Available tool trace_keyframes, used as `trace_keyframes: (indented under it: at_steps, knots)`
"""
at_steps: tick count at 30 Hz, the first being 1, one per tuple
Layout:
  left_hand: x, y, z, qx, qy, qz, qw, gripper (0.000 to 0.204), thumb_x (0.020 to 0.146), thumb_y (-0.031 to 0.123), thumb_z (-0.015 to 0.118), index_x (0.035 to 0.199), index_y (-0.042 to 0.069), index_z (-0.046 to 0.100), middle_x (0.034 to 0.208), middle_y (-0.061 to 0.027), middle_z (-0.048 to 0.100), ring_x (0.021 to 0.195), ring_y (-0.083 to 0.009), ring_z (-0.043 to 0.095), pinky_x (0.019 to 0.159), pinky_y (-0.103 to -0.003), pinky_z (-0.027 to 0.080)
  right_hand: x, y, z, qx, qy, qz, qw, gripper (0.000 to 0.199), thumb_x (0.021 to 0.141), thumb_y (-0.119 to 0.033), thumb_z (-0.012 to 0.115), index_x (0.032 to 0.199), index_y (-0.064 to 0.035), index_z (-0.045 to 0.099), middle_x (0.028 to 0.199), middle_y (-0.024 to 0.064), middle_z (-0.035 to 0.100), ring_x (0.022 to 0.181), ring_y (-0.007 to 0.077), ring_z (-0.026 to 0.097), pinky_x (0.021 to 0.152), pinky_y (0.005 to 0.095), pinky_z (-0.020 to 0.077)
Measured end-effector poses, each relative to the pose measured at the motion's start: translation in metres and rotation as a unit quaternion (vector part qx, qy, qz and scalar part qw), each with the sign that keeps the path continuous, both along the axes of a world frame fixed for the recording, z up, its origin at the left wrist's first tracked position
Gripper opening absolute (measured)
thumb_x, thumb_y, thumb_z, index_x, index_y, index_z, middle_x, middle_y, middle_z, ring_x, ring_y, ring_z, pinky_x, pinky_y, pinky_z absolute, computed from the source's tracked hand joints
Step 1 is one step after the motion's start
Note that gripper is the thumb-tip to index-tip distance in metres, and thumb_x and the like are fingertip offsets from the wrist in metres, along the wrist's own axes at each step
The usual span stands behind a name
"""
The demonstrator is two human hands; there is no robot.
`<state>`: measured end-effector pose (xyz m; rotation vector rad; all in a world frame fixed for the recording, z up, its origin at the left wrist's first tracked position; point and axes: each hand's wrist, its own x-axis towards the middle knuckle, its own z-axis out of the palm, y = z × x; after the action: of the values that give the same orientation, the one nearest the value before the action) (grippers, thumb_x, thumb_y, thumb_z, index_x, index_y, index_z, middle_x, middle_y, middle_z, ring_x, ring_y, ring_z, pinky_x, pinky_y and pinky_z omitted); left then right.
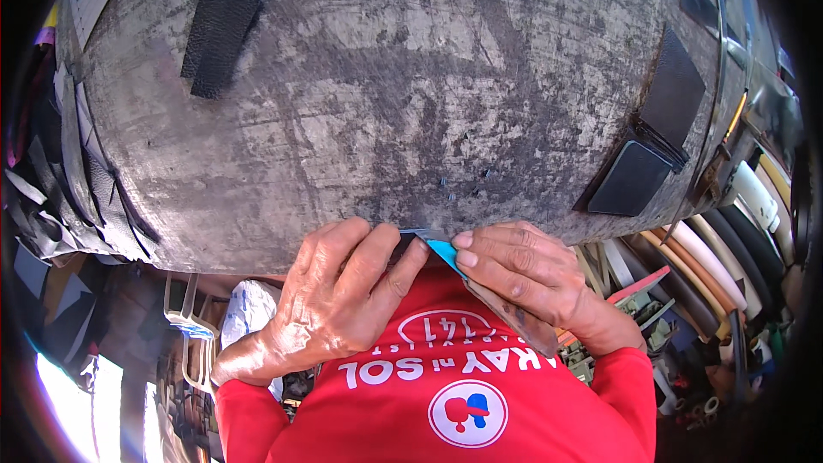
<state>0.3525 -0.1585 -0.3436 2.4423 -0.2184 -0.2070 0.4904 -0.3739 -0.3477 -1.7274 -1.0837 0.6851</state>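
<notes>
At the near edge of the worn grey work surface [343,137], my left hand [339,291] presses a small dark piece [405,243], probably leather, with its fingers closed on it. Most of that piece is hidden under the fingers. My right hand [536,270] grips a flat knife [514,315] whose brown, worn body slants down toward my red shirt. Its bright blue blade end [444,252] points up and left, meeting the dark piece beside my left fingertips. Whether the edge is cutting into it, I cannot tell.
A black leather piece [219,34] lies at the far left. Dark cut pieces [630,180] are stacked at the right. Tiny scraps [443,182] dot the surface ahead of my hands. Black strips [94,180] hang over the left edge; rolled materials [699,266] stand below right.
</notes>
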Motion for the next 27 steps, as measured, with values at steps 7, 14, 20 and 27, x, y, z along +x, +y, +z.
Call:
trace_keyframes:
  at_steps: [7, 14, 20, 27]
  knots:
    - [0.001, 0.0, 0.001, -0.004, 0.002, 0.003, 1.0, 0.043, 0.073, 0.007, 0.075, 0.116, 0.002, 0.074, 0.117, -0.0128, 0.06, 0.106, -0.0291, 0.058, 0.086, -0.042, 0.055, 0.006, -0.002, 0.001, -0.009, 0.016, 0.033, 0.999, 0.038, 0.078, -0.002, 0.078, 0.114, 0.0074, 0.071, 0.104, 0.0213, 0.073, 0.094, 0.0325, 0.075, 0.076, 0.0406, 0.0612]
    - [-0.006, -0.001, -0.002, -0.019, -0.011, 0.012, 1.0, 0.046, 0.074, 0.003, 0.074, 0.12, 0.002, 0.073, 0.118, -0.013, 0.06, 0.108, -0.0314, 0.058, 0.089, -0.043, 0.053, -0.002, 0.003, -0.001, 0.003, -0.006, 0.014, 1.0, 0.037, 0.08, -0.001, 0.077, 0.115, 0.0081, 0.069, 0.104, 0.0215, 0.073, 0.092, 0.0328, 0.075, 0.076, 0.04, 0.0607]
    - [-0.026, -0.025, 0.0, -0.004, 0.003, 0.098, 0.995, 0.055, 0.077, -0.003, 0.073, 0.132, 0.002, 0.067, 0.116, -0.0134, 0.058, 0.108, -0.0335, 0.057, 0.09, -0.044, 0.051, -0.009, -0.01, 0.002, 0.03, -0.008, -0.108, 0.994, 0.034, 0.085, 0.011, 0.073, 0.119, 0.0071, 0.068, 0.103, 0.0209, 0.074, 0.09, 0.0335, 0.075, 0.076, 0.0386, 0.0608]
    - [-0.031, -0.084, -0.006, -0.004, -0.023, 0.268, 0.963, 0.051, 0.083, -0.004, 0.076, 0.133, -0.004, 0.064, 0.108, -0.0143, 0.057, 0.089, -0.0286, 0.06, 0.076, -0.041, 0.053, -0.055, -0.03, 0.002, 0.012, -0.072, -0.141, 0.987, 0.039, 0.086, 0.008, 0.074, 0.124, 0.009, 0.065, 0.114, 0.0234, 0.072, 0.096, 0.0372, 0.074, 0.081, 0.0403, 0.0613]
